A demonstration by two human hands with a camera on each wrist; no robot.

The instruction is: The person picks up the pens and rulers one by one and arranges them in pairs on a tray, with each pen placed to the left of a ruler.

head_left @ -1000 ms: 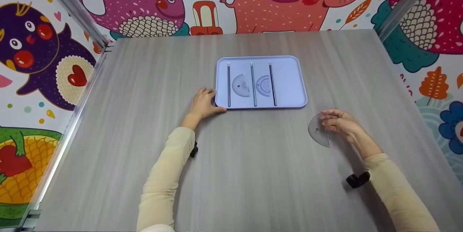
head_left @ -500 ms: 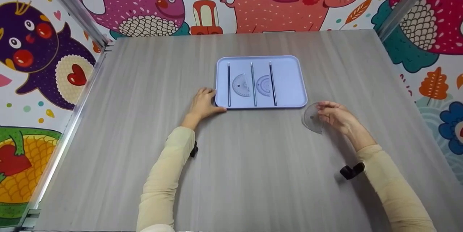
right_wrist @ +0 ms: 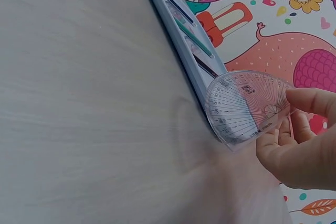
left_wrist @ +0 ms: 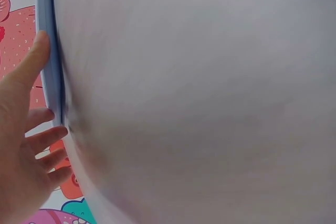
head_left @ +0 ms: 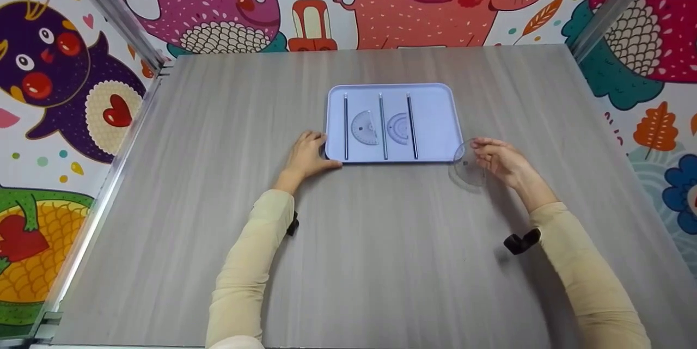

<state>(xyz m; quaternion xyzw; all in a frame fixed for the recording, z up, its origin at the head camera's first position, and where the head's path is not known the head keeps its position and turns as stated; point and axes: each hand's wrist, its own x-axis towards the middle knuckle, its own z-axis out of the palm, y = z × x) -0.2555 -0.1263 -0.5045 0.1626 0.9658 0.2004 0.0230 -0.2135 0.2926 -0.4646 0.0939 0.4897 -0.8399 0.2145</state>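
Observation:
A pale lavender tray point(head_left: 435, 120) lies toward the back of the table. On it lie a left pencil point(head_left: 346, 128), a middle pencil point(head_left: 383, 131) and a right pencil point(head_left: 412, 128). Between them sit a left protractor point(head_left: 364, 128) and a right protractor point(head_left: 397, 127). My left hand point(head_left: 307, 155) rests at the tray's near left corner, thumb along the front edge, fingers loose at the side. My right hand point(head_left: 503, 163) pinches another clear protractor point(right_wrist: 244, 106) between thumb and fingers. This protractor is tilted and overlaps the tray's near right corner in the head view.
The grey wood-grain table point(head_left: 381, 262) runs up to printed cartoon walls at the back and sides. Metal posts stand at the back corners, such as the right post point(head_left: 621, 8). The tray's right portion shows bare surface beside the right pencil.
My right hand has moved forward and slightly left with the protractor, from the table at the right to the tray's near right corner. My left hand stays at the tray.

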